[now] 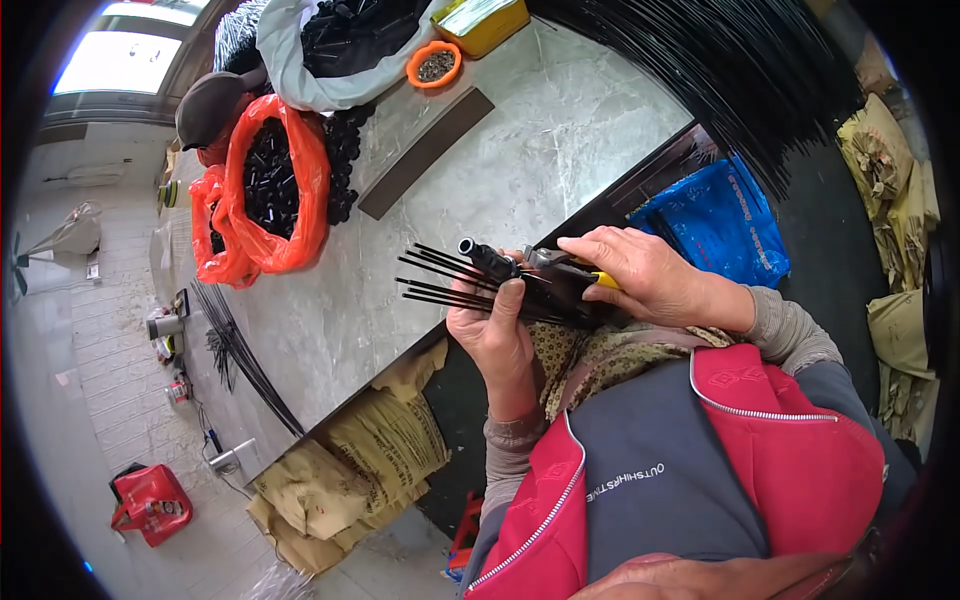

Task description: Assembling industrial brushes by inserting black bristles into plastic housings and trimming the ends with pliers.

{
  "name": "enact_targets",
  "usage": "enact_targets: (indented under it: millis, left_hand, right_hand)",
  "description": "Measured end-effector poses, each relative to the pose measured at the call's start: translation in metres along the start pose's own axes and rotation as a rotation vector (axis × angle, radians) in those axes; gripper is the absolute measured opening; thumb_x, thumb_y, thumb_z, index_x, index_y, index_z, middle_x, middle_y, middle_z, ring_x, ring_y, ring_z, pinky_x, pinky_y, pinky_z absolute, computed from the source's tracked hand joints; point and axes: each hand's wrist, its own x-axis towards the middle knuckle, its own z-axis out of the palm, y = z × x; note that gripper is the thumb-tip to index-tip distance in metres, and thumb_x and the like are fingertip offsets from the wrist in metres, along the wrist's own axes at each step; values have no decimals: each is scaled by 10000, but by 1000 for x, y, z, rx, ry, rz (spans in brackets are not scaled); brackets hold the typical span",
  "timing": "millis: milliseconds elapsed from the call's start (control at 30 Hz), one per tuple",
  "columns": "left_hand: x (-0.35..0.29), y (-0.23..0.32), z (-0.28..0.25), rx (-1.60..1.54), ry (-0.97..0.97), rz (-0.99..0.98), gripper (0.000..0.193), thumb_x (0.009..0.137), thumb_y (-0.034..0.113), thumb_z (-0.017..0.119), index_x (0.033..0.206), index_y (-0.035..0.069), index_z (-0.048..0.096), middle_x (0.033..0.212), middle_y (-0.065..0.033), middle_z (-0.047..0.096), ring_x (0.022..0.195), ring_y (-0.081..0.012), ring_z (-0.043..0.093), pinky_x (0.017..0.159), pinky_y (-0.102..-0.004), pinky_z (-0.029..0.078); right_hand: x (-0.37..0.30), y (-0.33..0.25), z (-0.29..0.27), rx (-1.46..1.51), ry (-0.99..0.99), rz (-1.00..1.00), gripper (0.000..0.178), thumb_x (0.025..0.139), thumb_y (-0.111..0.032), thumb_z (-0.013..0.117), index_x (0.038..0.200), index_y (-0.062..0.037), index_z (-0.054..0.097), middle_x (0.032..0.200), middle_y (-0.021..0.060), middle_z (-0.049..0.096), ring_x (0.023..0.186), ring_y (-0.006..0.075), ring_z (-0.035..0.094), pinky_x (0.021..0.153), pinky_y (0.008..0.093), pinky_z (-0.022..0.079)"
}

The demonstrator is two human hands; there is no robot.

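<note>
My left hand point(492, 335) is closed around a black tubular fitting point(487, 258) with a round open end, which points up and left. A bundle of thin black rods point(440, 290) fans out to the left from the same grip. In my right hand point(645, 268) is a pair of pliers point(540, 257) with yellow and black handles. The metal jaws are close beside the fitting, near my left thumb. Whether they bite on anything is too small to tell. Both hands work just past the table's near edge, in front of my body.
On the grey marbled table point(540, 130) lie a dark flat bar point(425, 155), an orange bowl point(434, 66) of small metal pieces, a red bag point(310, 190) of black parts and a white bag point(285, 70). Long black rods point(720, 60) cover the far right. A blue bag point(715, 220) hangs nearby.
</note>
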Motion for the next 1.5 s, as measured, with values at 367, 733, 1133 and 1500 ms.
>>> enact_targets:
  millis: [367,733,1133,1500]
  left_hand:
    - [-1,0,2,14,13,12,295,811,-39,734,1084,-31,623,1016,-139,677,930,-193,642,896,-323,496]
    - [0,-1,1,10,12,15,321,798,-48,747,1095,-37,625,1024,-140,679,952,-200,648,910,-331,500]
    - [1,-3,0,12,15,22,329,794,-53,752,1097,-35,625,1022,-135,682,934,-183,646,898,-313,497]
    - [3,-5,1,35,37,33,329,790,-48,759,1094,-42,630,1013,-131,691,922,-176,651,899,-314,502]
  right_hand:
    - [-1,0,3,-93,36,-37,628,779,-150,748,1323,5,474,1089,156,593,935,313,609,775,399,498]
    - [1,3,7,-152,60,-57,637,778,-171,747,1328,6,478,1096,152,601,940,304,611,772,385,490]
    - [3,6,10,-155,78,-62,610,758,-166,759,1288,1,509,1038,139,610,889,293,613,747,384,483]
    - [2,8,13,-74,-2,10,625,743,-92,769,1300,-16,497,1038,143,612,887,313,615,784,411,495]
